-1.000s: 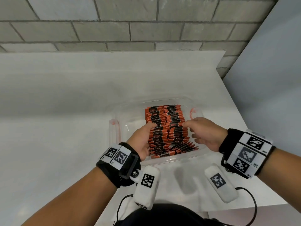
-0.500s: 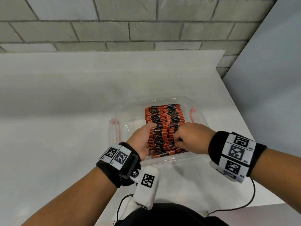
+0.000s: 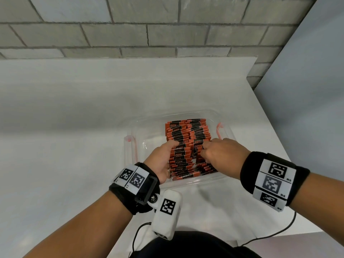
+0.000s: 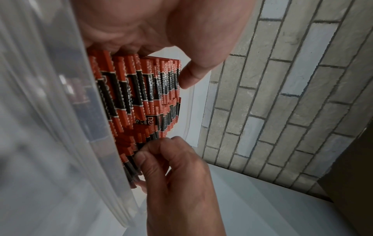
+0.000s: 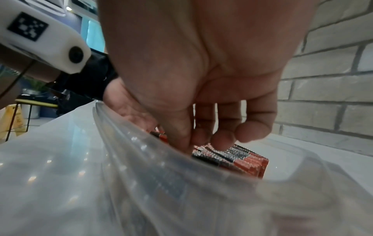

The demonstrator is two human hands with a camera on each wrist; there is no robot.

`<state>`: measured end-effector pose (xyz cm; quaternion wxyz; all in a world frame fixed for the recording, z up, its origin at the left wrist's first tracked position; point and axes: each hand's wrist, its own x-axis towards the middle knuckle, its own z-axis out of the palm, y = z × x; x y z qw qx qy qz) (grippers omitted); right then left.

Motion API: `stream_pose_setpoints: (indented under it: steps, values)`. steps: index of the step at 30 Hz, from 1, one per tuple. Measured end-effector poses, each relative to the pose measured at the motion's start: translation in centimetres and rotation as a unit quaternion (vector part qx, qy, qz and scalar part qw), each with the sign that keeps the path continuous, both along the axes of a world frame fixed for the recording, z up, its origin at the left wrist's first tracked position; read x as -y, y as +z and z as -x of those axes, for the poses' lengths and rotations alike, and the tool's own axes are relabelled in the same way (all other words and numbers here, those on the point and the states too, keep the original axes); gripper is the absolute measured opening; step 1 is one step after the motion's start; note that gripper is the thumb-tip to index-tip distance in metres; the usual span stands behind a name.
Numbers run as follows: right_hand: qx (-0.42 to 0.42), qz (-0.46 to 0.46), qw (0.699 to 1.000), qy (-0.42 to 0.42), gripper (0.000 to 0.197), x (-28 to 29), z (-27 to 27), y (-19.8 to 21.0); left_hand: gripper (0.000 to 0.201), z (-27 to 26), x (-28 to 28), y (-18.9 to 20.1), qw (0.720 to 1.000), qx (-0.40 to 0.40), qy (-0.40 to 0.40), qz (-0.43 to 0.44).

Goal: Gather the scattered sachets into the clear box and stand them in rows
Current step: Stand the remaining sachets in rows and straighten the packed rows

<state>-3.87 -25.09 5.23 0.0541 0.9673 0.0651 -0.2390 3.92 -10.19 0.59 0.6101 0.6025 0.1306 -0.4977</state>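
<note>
— Where are your hands?

— Both inside the clear box (image 3: 221,180). My left hand (image 3: 163,159) lies along the left flank of the sachets (image 3: 181,146), thumb pressed against the top edges of the row, the other fingers down its side where I can't see them well. My right hand (image 3: 222,155) is curled over the right-hand row, fingertips (image 5: 222,140) dug in among the sachet tops and pinching a few (just how many, I can't tell).

— And the sachets themselves?

— Orange and black, marked "D2X", standing on edge in two rows side by side, running from the near wall of the box toward the far one. The left row looks tidy; the near end of the right row leans and fans out — those packets are tilted, not upright. The left part of the box shows bare floor.

— What's around it?

— The box sits on the white bench (image 3: 74,146), close to its near edge and toward the right end. A grey brick wall (image 3: 149,25) runs behind the bench. Marker bands wrap both my wrists, and a white camera unit (image 3: 167,213) hangs under the left one.
</note>
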Motion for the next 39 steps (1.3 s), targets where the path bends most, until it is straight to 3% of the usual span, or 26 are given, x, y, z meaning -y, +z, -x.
stream_pose_setpoints:
  steps: [5,10,13,15,17,20,25,28,32,37,39]
  values:
    - [0.005,-0.007,1.000,-0.004,0.024,0.2,0.1,-0.5,0.022,-0.1,0.0,-0.2,1.000,-0.001,-0.003,-0.001]
    - [-0.003,-0.039,0.997,-0.060,0.019,0.8,0.2,-1.1,0.023,-0.2,0.0,-0.3,1.000,-0.001,-0.006,-0.002]
    - [0.007,-0.104,0.988,-0.118,0.010,0.7,0.6,-0.6,0.024,-0.1,0.0,-0.4,1.000,-0.001,-0.007,-0.006]
    - [0.062,-0.169,0.962,-0.204,0.010,0.9,0.8,-0.1,0.024,-0.1,0.0,-0.4,1.000,-0.002,-0.006,-0.005]
    - [0.103,-0.227,0.915,-0.316,0.026,1.1,0.8,0.6,0.024,-0.2,0.0,-0.3,1.000,-0.004,-0.007,-0.004]
    - [0.079,-0.291,0.847,-0.438,0.047,0.9,0.7,1.3,0.022,-0.2,0.0,-0.4,1.000,-0.007,-0.007,-0.007]
    - [0.060,-0.401,0.747,-0.527,0.068,0.1,0.7,0.9,0.021,-0.1,0.0,-0.2,1.000,-0.009,-0.007,-0.008]
    - [0.062,-0.445,0.691,-0.566,0.069,-0.2,0.4,0.6,0.021,-0.1,0.0,-0.2,1.000,-0.006,-0.010,-0.003]
    - [0.041,-0.475,0.652,-0.590,0.061,0.0,0.3,-0.1,0.021,0.0,0.0,0.0,1.000,-0.006,-0.008,-0.001]
    - [0.047,-0.479,0.640,-0.599,0.053,0.4,0.3,-0.2,0.023,0.1,0.0,0.4,1.000,0.012,-0.010,-0.018]
    - [0.042,-0.479,0.644,-0.596,0.042,0.3,0.3,-0.3,0.023,0.2,0.0,0.5,1.000,0.018,-0.008,-0.021]
